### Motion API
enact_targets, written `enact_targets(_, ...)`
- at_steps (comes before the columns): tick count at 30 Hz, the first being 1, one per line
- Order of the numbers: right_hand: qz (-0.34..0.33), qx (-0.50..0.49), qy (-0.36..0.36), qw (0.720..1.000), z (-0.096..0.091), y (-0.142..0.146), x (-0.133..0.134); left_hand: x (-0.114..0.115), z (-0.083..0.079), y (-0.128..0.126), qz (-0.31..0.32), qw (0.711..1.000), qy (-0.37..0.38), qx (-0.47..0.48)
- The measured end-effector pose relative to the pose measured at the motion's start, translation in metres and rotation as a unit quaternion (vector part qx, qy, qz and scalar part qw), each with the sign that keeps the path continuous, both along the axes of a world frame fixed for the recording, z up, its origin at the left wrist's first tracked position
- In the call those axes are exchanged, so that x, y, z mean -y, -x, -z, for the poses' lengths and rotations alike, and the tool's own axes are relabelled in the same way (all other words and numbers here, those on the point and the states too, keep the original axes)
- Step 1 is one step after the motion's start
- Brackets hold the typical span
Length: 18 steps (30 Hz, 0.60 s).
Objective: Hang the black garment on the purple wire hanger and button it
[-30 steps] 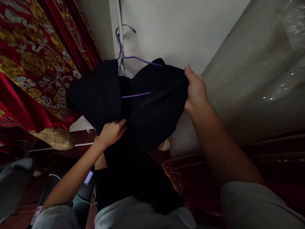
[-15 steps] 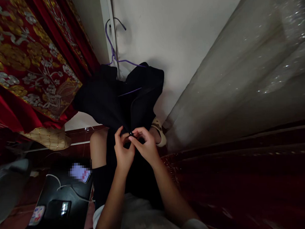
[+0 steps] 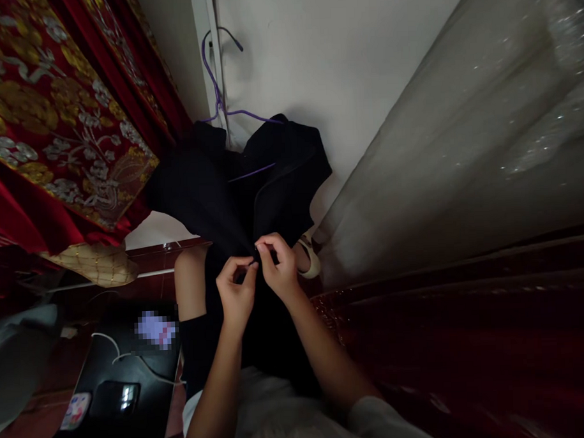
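A dark garment [image 3: 195,190], black or navy, hangs on a purple hanger [image 3: 243,113] before me, its front edges meeting low down over my lap. My left hand [image 3: 236,291] pinches the garment at that front, thumb and forefinger together. Just above and to the right, my right hand [image 3: 279,267] is also closed in a pinch on the front edge. The fingertips of the two hands are slightly apart. Whatever small part lies between them is too dark to make out.
Red cloth with gold and silver flowers [image 3: 68,118] hangs at left. Plastic-covered fabric [image 3: 416,195] fills the right side. At lower left, a black bench [image 3: 149,396] holds a lit phone [image 3: 155,329], a dark phone-like device [image 3: 119,397] and a white cable [image 3: 151,372].
My hands were together around a small shiny dark button. Now the fingertips have separated, the left lower and the right slightly higher, and the button no longer shows.
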State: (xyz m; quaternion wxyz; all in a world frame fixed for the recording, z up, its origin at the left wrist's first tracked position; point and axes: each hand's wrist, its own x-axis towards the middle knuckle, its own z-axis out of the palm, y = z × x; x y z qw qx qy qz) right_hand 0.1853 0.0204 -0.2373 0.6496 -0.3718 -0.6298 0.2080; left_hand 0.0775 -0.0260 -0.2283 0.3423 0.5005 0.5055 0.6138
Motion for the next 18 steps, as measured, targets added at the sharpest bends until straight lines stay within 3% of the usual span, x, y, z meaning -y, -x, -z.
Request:
enact_targets(3,0.019,0.035,-0.073,0.997,-0.035,-0.002,-0.04,0.002,0.0,-0.001,0.011,0.998,-0.018,-0.058)
enact_targets(6,0.051,0.078,-0.131,0.987,-0.085,-0.006,-0.099,0.005,0.01,-0.007,0.04,0.994,-0.021,-0.101)
enact_targets(9,0.052,0.104,-0.155,0.981,-0.13,-0.011,-0.15,0.006,0.018,-0.011,0.068,0.99,-0.017,-0.122)
enact_targets(11,0.033,0.115,-0.158,0.98,-0.147,-0.013,-0.164,0.003,0.011,-0.008,0.092,0.984,-0.025,-0.151)
enact_targets(14,0.024,0.117,-0.156,0.98,-0.154,-0.015,-0.156,-0.015,-0.026,0.007,0.117,0.969,-0.075,-0.205)
enact_targets(18,0.038,0.129,-0.156,0.979,-0.15,-0.017,-0.126,-0.068,-0.108,0.028,0.03,0.952,-0.2,-0.231)
